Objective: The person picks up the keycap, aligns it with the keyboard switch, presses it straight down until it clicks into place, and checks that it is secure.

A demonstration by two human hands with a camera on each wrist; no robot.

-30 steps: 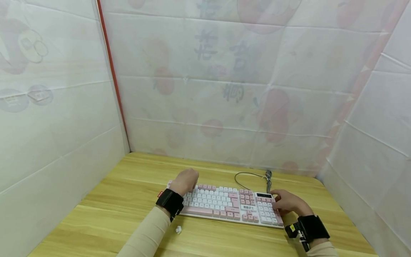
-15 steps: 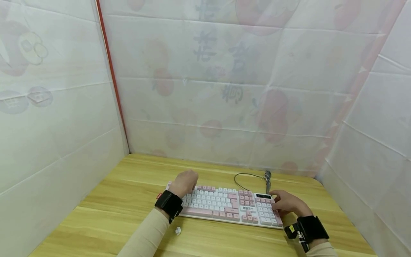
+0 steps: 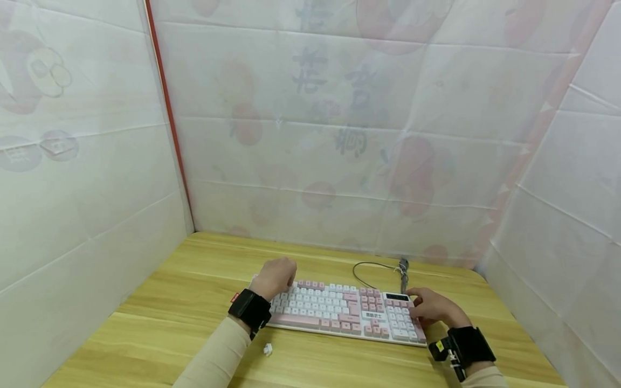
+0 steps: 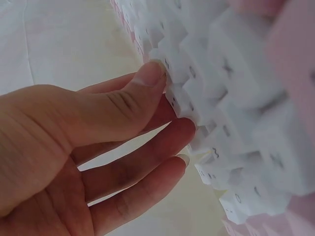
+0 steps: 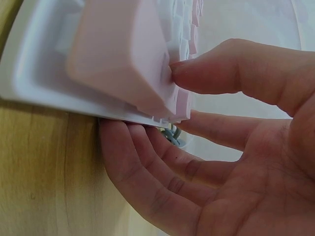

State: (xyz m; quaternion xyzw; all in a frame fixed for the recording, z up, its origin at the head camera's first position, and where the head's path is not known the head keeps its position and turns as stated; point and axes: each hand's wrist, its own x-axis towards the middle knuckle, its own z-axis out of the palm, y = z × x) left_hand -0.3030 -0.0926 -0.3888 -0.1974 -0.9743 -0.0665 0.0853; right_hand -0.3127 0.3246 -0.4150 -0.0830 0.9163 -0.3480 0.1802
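Observation:
A pink and white keyboard [image 3: 315,302] lies on the table. My left hand [image 3: 274,277] is at its back left part, bent over the keys. In the left wrist view, thumb and fingertips pinch a white keycap [image 4: 179,101] at the edge of a row, while the lower fingers are spread loosely. My right hand [image 3: 436,305] grips the keyboard's right end. Its thumb presses on a pink key [image 5: 142,64] and the other fingers reach against the underside. A small white piece, like a loose keycap [image 3: 268,350], lies in front of the keyboard.
A grey cable [image 3: 404,275], tied in a bundle, lies behind the keyboard. The wooden table [image 3: 160,323] is enclosed by white printed sheets at the back [image 3: 310,161] and on both sides. Each wrist wears a black strap [image 3: 252,311].
My left hand has shifted very slightly to the left over the keys. The right hand keeps its hold on the keyboard's end.

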